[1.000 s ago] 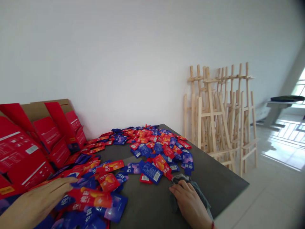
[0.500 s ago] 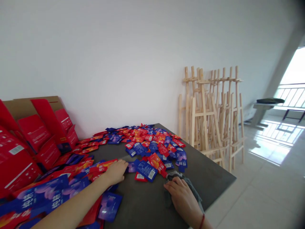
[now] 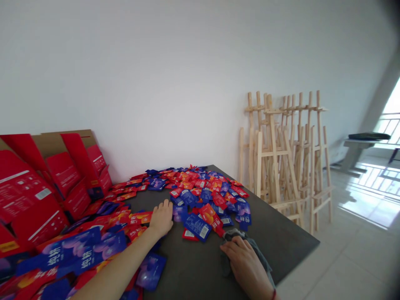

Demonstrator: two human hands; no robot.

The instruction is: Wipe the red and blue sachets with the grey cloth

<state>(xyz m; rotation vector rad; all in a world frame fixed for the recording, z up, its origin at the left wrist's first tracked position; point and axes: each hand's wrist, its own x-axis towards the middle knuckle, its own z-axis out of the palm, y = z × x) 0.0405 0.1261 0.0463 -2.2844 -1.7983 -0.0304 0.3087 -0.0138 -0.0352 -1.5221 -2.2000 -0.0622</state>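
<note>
We're right over the dark tabletop (image 3: 275,225) now, with the hands well apart and a great spill of red and blue foil sachets (image 3: 200,187) running away from us toward the far corner. On our left, the left hand (image 3: 161,217) lies open and flat, fingers spread, holding nothing we can see, with its fingertips just beside a small blue sachet (image 3: 179,213). On our right, the right hand (image 3: 245,260) curls over a bunched grey cloth (image 3: 261,258), a red thread around the wrist.

Now the key relation: between those hands sits a blue sachet with a white barcode (image 3: 196,227), its long axis slanting from far left to near right and pointing toward the cloth. It's about level between the two, so we can't call either hand clearly nearer. A red sachet (image 3: 208,213) lies tilted just beyond it, while its red neighbour's tail (image 3: 219,231) almost reaches the cloth.

Over on the left, red cartons (image 3: 26,200) lean against a white wall (image 3: 156,83), with more sachets (image 3: 71,250) heaped below the left forearm (image 3: 118,266). To the right, a row of wooden easels (image 3: 275,162) leans by the tabletop on the tiled floor (image 3: 312,266).
</note>
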